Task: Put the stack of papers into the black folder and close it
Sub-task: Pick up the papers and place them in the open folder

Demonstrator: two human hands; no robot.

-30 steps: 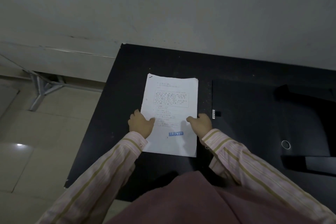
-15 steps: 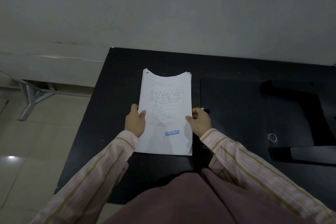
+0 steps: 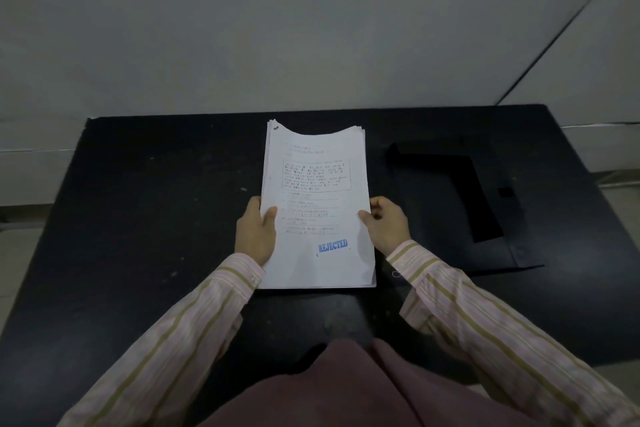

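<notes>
Currently, you hold the thick stack of white printed papers (image 3: 317, 204) by its two long edges, above the middle of the matte black desk (image 3: 138, 218). Your left hand (image 3: 255, 234) grips the left edge: the thumb lies across the top sheet, and the remaining fingers are hidden under the stack. Your right hand (image 3: 388, 224) grips the right edge in the same way, thumb on top and the other fingers curled beneath. Both hands pinch the stack.

The top sheet carries lines of small dark text, a boxed paragraph in its upper half and a blue "REJECTED" stamp (image 3: 332, 245) near its lower right. The far edge sags in the middle, so its two corners stand higher. The sheet edges fan slightly at the far right corner. A small dark mark sits at the far left corner.

The flat black folder (image 3: 491, 204) lies open on the desk to the right of the stack, apart from it. You wear pink sleeves with olive stripes (image 3: 485, 329).
</notes>
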